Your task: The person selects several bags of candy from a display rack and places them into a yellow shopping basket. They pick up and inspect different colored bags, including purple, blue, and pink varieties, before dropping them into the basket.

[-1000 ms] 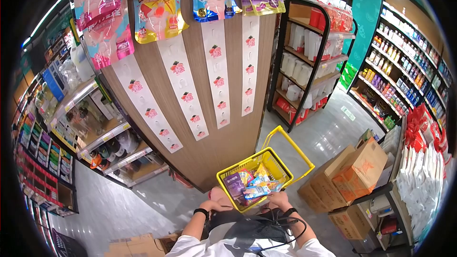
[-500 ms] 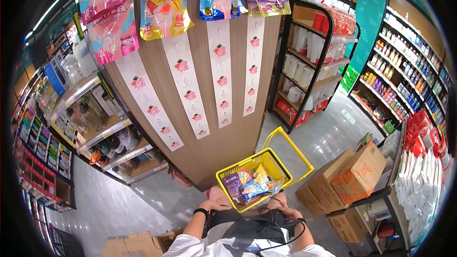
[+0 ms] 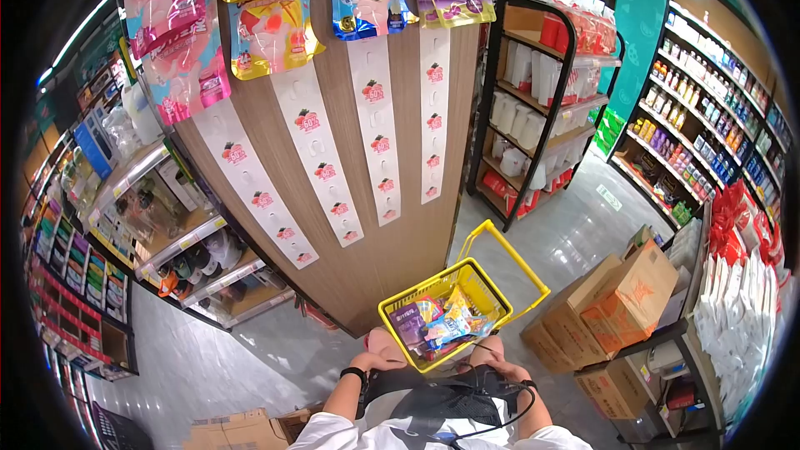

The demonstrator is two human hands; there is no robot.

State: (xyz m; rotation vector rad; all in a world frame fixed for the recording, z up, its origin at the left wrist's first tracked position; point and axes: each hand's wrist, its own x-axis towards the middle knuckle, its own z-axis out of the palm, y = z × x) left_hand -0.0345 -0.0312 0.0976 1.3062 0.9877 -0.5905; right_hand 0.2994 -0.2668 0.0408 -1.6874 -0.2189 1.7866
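Note:
My left hand (image 3: 377, 361) lies open on my bare left thigh, its fingers stretched toward the basket. On the other side, my right hand (image 3: 500, 365) rests on my right leg, seemingly flat, with a thin black cable (image 3: 527, 407) running close by; its fingers are only partly distinct. Between my knees is a yellow shopping basket (image 3: 387, 310) with its yellow handle (image 3: 510, 254) leaning away to the right. Inside lie a purple snack bag (image 3: 407, 322), a blue-and-yellow bag (image 3: 450, 323) and other colourful packets.
Candy bags (image 3: 364, 0) hang on a wooden panel (image 3: 333, 271) with white hook strips (image 3: 379, 142). Shelves (image 3: 196, 237) stand left, and a black rack (image 3: 533, 108) stands farther right. Cardboard boxes (image 3: 625, 300) are stacked at right; flattened cardboard (image 3: 233, 431) lies behind on the left.
The view has shifted slightly, so the panel and hanging bags appear farther left. My hands and the basket keep their places.

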